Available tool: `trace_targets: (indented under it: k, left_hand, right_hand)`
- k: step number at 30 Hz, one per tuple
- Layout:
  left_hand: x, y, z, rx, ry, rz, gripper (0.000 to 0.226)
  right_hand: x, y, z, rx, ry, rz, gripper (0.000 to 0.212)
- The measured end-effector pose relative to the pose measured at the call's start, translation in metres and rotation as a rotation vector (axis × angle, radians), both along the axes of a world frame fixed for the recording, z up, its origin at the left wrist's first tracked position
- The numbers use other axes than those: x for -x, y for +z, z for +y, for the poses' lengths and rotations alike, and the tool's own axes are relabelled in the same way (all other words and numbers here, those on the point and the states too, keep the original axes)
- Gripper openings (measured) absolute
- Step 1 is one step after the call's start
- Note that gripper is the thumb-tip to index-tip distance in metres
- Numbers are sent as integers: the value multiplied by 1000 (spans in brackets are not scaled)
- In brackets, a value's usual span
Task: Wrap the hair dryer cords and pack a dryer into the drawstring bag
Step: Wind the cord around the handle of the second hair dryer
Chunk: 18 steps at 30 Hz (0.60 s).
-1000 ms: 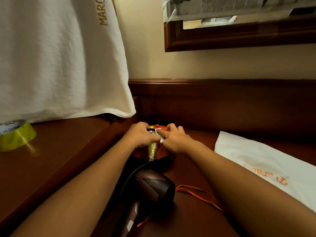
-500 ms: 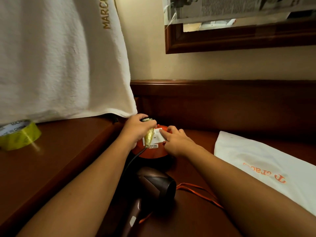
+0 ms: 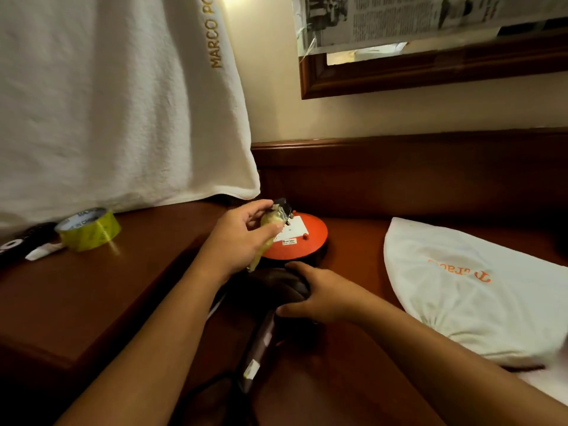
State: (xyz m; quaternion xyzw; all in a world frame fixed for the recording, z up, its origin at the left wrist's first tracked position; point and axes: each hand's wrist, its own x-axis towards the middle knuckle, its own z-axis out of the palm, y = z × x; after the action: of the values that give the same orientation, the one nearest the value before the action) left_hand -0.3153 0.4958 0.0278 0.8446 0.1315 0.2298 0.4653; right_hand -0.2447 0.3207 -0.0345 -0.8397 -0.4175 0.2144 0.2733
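Right hand has left the orange reel and now sits at its 6 o'clock, fingers curled over the hair dryer, steadying it on the tabletop. Left hand pinches the yellow-taped plug, lifted clear of the reel, freed for wrapping, I judge. Dryer: dark brown, glossy, handle toward me. Drawstring bag lies at its 3 o'clock.

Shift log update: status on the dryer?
Left hand holds yellow-taped black plug. Right hand grips dark brown hair dryer. White drawstring bag alongside, apart.
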Motion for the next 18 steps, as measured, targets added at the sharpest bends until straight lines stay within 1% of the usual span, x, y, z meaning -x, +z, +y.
trace_targets:
  k: [2,5,6,9,10,12,14,18]
  left_hand:
    - [20,0,-8,-128,-47,11,56]
    - [47,4,-27,-300,-90,21,59]
    - [53,4,-33,-329,-104,8,61]
    - [61,8,-53,-421,-139,-91,72]
    - [58,12,-58,-470,-141,-125,75]
    - [45,25,-78,-583,-153,-214,79]
    - [27,44,-102,-669,-207,-308,83]
    - [-21,77,-154,-795,-322,-435,88]
  right_hand:
    - [11,-4,-4,-135,-81,29,91]
    - [20,-1,-27,-276,-173,1,78]
    - [21,2,-38,-311,-211,-17,74]
    - [24,19,-83,-421,-355,-118,53]
    - [21,23,-97,-449,-413,-161,55]
    - [14,31,-133,-491,-537,-230,68]
    - [3,37,-168,-533,-662,-224,76]
    - [-20,53,-239,-583,-866,-265,77]
